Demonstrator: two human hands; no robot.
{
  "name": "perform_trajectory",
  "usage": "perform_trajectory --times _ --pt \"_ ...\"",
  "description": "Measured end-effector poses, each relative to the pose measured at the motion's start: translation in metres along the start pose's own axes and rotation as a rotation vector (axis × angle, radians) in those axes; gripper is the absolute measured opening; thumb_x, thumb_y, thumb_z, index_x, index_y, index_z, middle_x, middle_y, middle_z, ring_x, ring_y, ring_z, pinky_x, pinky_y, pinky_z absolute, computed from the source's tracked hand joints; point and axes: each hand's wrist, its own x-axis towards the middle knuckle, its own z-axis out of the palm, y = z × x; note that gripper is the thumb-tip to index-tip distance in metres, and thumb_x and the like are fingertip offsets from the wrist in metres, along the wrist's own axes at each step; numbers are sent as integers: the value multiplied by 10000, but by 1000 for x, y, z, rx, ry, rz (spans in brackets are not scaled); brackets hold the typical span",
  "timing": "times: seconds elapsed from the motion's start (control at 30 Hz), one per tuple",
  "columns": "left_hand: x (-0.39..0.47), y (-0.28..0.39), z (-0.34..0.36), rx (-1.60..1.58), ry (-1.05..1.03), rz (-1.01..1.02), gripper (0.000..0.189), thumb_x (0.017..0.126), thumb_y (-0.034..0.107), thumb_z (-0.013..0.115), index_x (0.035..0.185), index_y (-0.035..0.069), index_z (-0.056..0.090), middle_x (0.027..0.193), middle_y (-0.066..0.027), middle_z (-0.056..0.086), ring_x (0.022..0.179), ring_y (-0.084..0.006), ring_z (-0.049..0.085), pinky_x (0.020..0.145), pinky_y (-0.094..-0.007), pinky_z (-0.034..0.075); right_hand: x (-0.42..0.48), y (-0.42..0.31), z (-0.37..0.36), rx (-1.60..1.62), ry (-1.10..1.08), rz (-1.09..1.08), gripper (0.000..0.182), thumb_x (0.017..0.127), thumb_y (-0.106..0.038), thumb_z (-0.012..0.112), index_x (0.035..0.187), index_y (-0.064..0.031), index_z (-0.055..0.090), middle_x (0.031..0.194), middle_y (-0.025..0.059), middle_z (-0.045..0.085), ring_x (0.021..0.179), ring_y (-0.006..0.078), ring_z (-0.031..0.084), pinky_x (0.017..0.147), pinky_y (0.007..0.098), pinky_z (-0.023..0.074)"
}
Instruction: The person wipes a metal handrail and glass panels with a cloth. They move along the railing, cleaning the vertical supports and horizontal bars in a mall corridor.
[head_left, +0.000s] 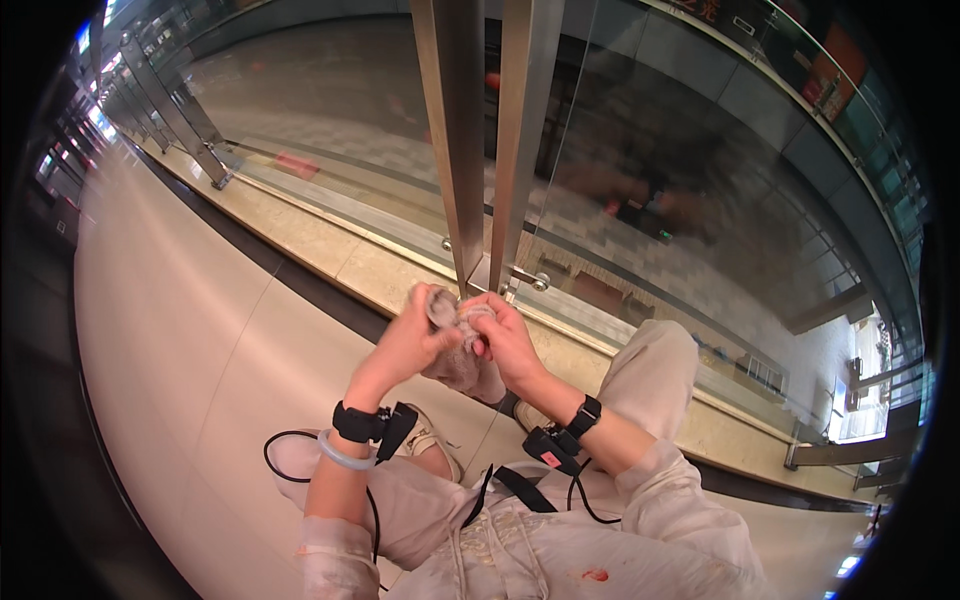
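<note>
A greyish cloth (461, 367) is bunched between my two hands and hangs down below them. My left hand (409, 334) grips its left side, where a fold stands up beside the thumb. Close by, my right hand (504, 337) pinches the other side with thumb and fingers. Both hands are just in front of the foot of a paired metal railing post (450, 135), above the edge of a beige stone ledge (367, 259). Whether the cloth or the fingers touch the post cannot be made out.
Glass panels (645, 150) flank the post, held by round metal fittings (540, 282); a lower floor shows through them. Another post (176, 112) stands farther left. Pale floor tiles (187, 300) and a dark border strip run along the ledge. Black cables (375, 517) hang from my wrist devices.
</note>
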Motion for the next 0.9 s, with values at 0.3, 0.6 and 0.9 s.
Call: perform_trajectory --times 0.3,0.6,0.9 --pt "1 15 -4 -59 161 50 396 681 147 616 983 23 392 851 -139 553 797 -201 559 683 -283 423 7 -83 -7 -546 -274 -134 242 826 -152 411 1031 -30 450 826 65 545 668 111 517 610 228 417" --pt "23 61 -71 -942 1030 239 346 850 237 408 1112 13 374 1086 -94 453 985 -197 457 824 -312 385 9 -76 -31 -527 183 -379 112 781 -73 470 777 -3 556 530 60 550 491 108 550 445 207 380" --pt "57 69 -32 -442 853 520 334 844 182 423 1117 -8 384 1061 -89 454 941 -165 442 811 -272 353 6 -76 -17 -500 238 -483 109 783 -42 453 796 13 547 553 47 555 488 73 514 434 187 360"
